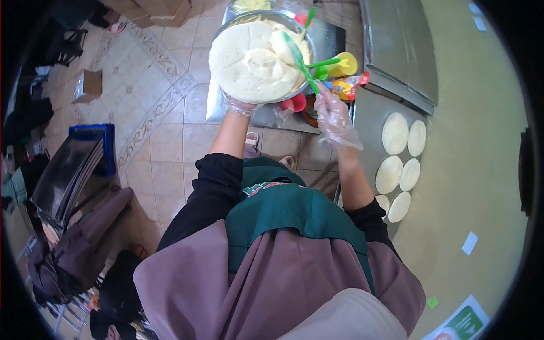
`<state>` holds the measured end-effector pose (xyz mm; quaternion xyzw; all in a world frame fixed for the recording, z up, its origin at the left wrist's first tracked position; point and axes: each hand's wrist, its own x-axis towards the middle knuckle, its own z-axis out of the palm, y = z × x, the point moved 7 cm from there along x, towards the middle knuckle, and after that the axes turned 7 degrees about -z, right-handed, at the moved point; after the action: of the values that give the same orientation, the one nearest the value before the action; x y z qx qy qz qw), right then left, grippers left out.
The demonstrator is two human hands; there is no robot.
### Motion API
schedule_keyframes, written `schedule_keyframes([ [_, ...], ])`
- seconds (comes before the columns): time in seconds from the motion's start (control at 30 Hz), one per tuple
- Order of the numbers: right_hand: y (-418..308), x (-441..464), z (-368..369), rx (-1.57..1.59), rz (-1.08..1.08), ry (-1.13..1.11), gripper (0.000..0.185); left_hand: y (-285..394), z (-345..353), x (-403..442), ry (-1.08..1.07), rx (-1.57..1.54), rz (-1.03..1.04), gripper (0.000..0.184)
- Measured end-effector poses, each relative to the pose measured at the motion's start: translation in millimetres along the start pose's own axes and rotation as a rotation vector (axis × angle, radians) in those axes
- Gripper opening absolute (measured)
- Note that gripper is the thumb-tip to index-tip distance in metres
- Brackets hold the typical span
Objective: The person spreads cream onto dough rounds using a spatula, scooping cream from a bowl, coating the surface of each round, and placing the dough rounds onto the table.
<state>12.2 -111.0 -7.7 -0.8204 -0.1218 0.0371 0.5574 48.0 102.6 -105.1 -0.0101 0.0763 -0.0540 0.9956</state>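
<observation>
In a clear plastic glove, my left hand (241,105) holds a large round pale flatbread (235,54) from beneath; its fingers are mostly hidden under it. A creamy white spread (265,62) lies in a mound near the flatbread's middle. My right hand (334,116), also gloved, is closed around the handle of a green spatula (299,59). Creamy spread coats the spatula's head, which is over the right side of the flatbread. Behind and partly covered by the flatbread is a metal bowl (308,42) with more pale cream inside.
Right of the bowl are a yellow cup (345,63), a colourful packet (345,88) and a red cup (296,102). Several flat dough rounds (395,133) lie on the metal counter at right. Stacked dark trays (73,170) stand at left, with a carton (88,86) on the floor.
</observation>
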Motion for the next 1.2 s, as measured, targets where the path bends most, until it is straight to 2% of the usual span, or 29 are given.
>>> schedule_keyframes([
  [0.07, -36, -6, -5, -0.846, -0.22, 0.091, 0.035, -26, 13, 10, -0.006, 0.005, -0.052, 0.061],
  [0.1, -43, -16, -3, -0.844, -0.141, 0.082, 0.042, -36, 21, 12, -0.012, 0.009, -0.075, 0.062],
  [0.13, -52, -25, 2, -0.986, -0.149, 0.034, 0.042, -45, 27, 16, -0.015, 0.013, -0.095, 0.062],
  [0.2, -62, -41, 7, -0.966, -0.083, -0.016, 0.045, -57, 21, 26, -0.024, 0.009, -0.082, 0.063],
  [0.27, -70, -55, 8, -0.955, -0.136, -0.03, 0.048, -66, 26, 29, -0.028, 0.004, -0.067, 0.063],
  [0.33, -85, -64, 13, -0.923, -0.201, -0.133, 0.053, -68, 14, 28, 0.253, 0.298, 0.006, 0.063],
  [0.37, -94, -68, 12, -0.877, -0.217, -0.156, 0.053, -79, 29, 31, -0.063, 0.122, -0.1, 0.059],
  [0.5, -99, -71, -6, -0.788, -0.331, -0.087, 0.05, -100, 36, 27, -0.108, 0.097, -0.164, 0.059],
  [0.57, -93, -63, -34, -0.82, -0.279, 0.158, 0.045, -107, 43, 21, -0.132, 0.074, -0.193, 0.059],
  [0.6, -89, -57, -48, -0.894, -0.224, 0.179, 0.04, -111, 46, 18, -0.143, 0.064, -0.207, 0.059],
  [0.67, -70, -52, -69, -0.814, -0.236, 0.284, 0.04, -121, 51, 15, -0.16, 0.043, -0.236, 0.058],
  [0.8, -66, -56, -63, -0.948, -0.233, 0.259, 0.042, -136, 57, 8, -0.192, 0.005, -0.299, 0.058],
  [0.9, -83, -75, -33, -0.918, -0.214, 0.06, 0.048, -146, 63, 9, -0.214, -0.024, -0.342, 0.057],
  [0.93, -89, -81, -31, -0.918, -0.211, 0.065, 0.048, -146, 64, 9, -0.221, -0.033, -0.358, 0.057],
  [1.0, -98, -89, -19, -0.886, -0.325, -0.046, 0.055, -149, 67, 9, -0.236, -0.053, -0.388, 0.057],
  [1.07, -99, -92, -21, -0.83, -0.352, -0.038, 0.053, -151, 68, 7, -0.247, -0.073, -0.418, 0.057],
  [1.17, -101, -84, -62, -0.751, -0.329, 0.212, 0.048, -155, 72, 3, -0.267, -0.106, -0.462, 0.056],
  [1.2, -95, -80, -72, -0.754, -0.326, 0.217, 0.048, -155, 73, 1, -0.274, -0.118, -0.479, 0.056],
])
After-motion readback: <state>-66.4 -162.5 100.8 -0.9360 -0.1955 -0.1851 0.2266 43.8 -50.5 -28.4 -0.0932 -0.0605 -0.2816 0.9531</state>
